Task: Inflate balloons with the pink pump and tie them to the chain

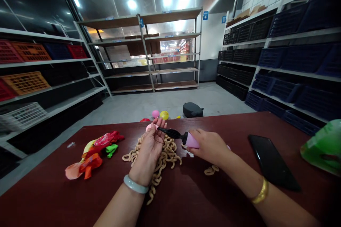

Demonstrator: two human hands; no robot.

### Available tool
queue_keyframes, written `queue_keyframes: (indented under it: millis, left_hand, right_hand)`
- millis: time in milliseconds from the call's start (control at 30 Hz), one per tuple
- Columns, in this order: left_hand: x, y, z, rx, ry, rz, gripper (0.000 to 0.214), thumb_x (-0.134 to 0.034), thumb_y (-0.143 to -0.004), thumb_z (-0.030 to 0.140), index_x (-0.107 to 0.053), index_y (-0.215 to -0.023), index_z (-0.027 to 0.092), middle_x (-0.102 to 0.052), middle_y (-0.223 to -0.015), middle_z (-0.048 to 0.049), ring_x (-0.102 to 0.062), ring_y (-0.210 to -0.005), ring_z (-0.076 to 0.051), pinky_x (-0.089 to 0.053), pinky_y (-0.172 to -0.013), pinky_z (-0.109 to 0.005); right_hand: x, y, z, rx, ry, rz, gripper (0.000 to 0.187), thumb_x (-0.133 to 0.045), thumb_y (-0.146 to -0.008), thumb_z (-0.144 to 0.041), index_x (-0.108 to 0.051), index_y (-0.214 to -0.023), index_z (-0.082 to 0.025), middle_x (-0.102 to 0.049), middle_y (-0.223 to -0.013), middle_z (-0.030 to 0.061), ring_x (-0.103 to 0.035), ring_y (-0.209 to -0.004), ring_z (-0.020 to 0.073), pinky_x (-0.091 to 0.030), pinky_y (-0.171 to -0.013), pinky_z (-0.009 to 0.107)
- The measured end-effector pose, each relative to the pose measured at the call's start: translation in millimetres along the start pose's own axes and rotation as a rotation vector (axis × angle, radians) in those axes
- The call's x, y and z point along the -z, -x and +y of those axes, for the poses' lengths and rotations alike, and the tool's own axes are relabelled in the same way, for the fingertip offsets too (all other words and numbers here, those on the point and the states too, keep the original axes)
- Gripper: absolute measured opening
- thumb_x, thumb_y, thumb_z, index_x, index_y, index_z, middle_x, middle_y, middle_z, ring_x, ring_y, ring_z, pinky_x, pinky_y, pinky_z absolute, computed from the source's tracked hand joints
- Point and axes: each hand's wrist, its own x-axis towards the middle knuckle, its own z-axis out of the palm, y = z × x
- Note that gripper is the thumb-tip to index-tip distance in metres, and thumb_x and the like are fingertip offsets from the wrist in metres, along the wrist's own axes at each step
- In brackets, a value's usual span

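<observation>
My left hand [150,142] pinches the neck of a limp pink balloon [150,126] against the black nozzle of a hand pump. My right hand [210,146] is wrapped round the pump's pink barrel [190,139], nozzle [170,133] pointing left. Both hands hover over a heap of beige chain-like clips [166,156] on the dark red table [186,191]. A pale green bangle sits on my left wrist and a gold one on my right.
A pile of uninflated red, orange, yellow and green balloons [93,154] lies at the table's left. A black phone [271,161] lies at the right, a green plastic bag [323,147] beyond it. Inflated balloons [160,114] and a dark bag [192,110] sit on the floor. Crate-filled shelves line both sides.
</observation>
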Motion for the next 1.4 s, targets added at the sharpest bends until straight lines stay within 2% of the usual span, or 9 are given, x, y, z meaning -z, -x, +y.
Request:
queue_keyframes:
  millis: [200, 433, 667, 833, 1033, 1167, 1267, 1400]
  left_hand:
    - [3.0, 5, -10, -0.048, -0.105, -0.121, 0.026, -0.063, -0.085, 0.01, -0.065, -0.109, 0.017, -0.07, -0.112, -0.0111, -0.068, -0.101, -0.019, -0.053, -0.089, -0.029]
    - [3.4, 12, -19, -0.076, -0.193, -0.124, 0.028, -0.069, -0.081, 0.015, -0.064, -0.109, 0.018, -0.07, -0.111, -0.0097, -0.066, -0.103, -0.019, -0.052, -0.088, -0.029]
    - [3.6, 21, -24, 0.06, -0.211, -0.103, 0.026, -0.071, -0.08, 0.018, -0.066, -0.105, 0.017, -0.071, -0.108, -0.0091, -0.066, -0.102, -0.021, -0.053, -0.083, -0.03]
    - [0.5, 26, -25, 0.139, -0.175, -0.062, 0.027, -0.071, -0.08, 0.02, -0.065, -0.107, 0.018, -0.07, -0.112, -0.0101, -0.066, -0.101, -0.023, -0.054, -0.083, -0.034]
    - [-1.9, 26, -22, 0.254, -0.103, -0.137, 0.019, -0.066, -0.085, 0.023, -0.063, -0.103, 0.019, -0.069, -0.111, -0.0105, -0.066, -0.1, -0.023, -0.054, -0.081, -0.037]
    - [-4.6, 27, -26, 0.148, -0.025, -0.158, 0.006, -0.064, -0.086, 0.021, -0.062, -0.09, 0.017, -0.067, -0.088, -0.0066, -0.066, -0.082, -0.019, -0.054, -0.079, -0.037]
    - [-7.4, 26, -25, 0.056, 0.009, -0.097, 0.005, -0.061, -0.086, 0.017, -0.059, -0.082, 0.017, -0.061, -0.077, -0.0032, -0.061, -0.069, -0.015, -0.053, -0.073, -0.032]
    - [-7.3, 12, -1, -0.05, 0.017, -0.036, 0.009, -0.058, -0.088, 0.015, -0.057, -0.078, 0.016, -0.059, -0.075, -0.0033, -0.058, -0.068, -0.014, -0.05, -0.068, -0.028]
  right_hand:
    - [2, -1, -2, -0.024, -0.03, -0.031, 0.046, -0.056, -0.083, -0.055, -0.053, -0.118, -0.025, -0.066, -0.101, 0.0082, -0.065, -0.084, 0.0265, -0.042, -0.068, 0.034]
    - [0, -2, 0, -0.001, -0.043, -0.036, 0.05, -0.06, -0.081, -0.051, -0.05, -0.123, -0.025, -0.066, -0.104, 0.0083, -0.065, -0.086, 0.0275, -0.042, -0.069, 0.035]
    - [-8, -1, 3, 0.025, -0.05, 0.039, 0.048, -0.057, -0.083, -0.052, -0.051, -0.122, -0.024, -0.066, -0.103, 0.0079, -0.065, -0.083, 0.0264, -0.041, -0.066, 0.033]
    - [-10, -2, 1, 0.037, -0.058, 0.05, 0.047, -0.06, -0.081, -0.048, -0.052, -0.119, -0.023, -0.066, -0.102, 0.0075, -0.065, -0.083, 0.0266, -0.041, -0.065, 0.033]
    - [-9, -2, -2, 0.03, -0.124, 0.035, 0.045, -0.06, -0.08, -0.044, -0.051, -0.12, -0.024, -0.066, -0.108, 0.0078, -0.064, -0.089, 0.0263, -0.043, -0.071, 0.034]
    - [-9, -1, -9, 0.036, -0.175, 0.006, 0.044, -0.06, -0.082, -0.044, -0.051, -0.12, -0.024, -0.066, -0.109, 0.0075, -0.064, -0.092, 0.0264, -0.044, -0.073, 0.034]
    - [-11, -1, -16, 0.051, -0.205, -0.017, 0.047, -0.06, -0.083, -0.046, -0.05, -0.123, -0.023, -0.066, -0.109, 0.0079, -0.065, -0.093, 0.0271, -0.045, -0.074, 0.035]
    - [-14, -1, -19, 0.065, -0.223, -0.023, 0.047, -0.058, -0.085, -0.046, -0.049, -0.125, -0.023, -0.065, -0.113, 0.0097, -0.064, -0.098, 0.0282, -0.046, -0.077, 0.037]
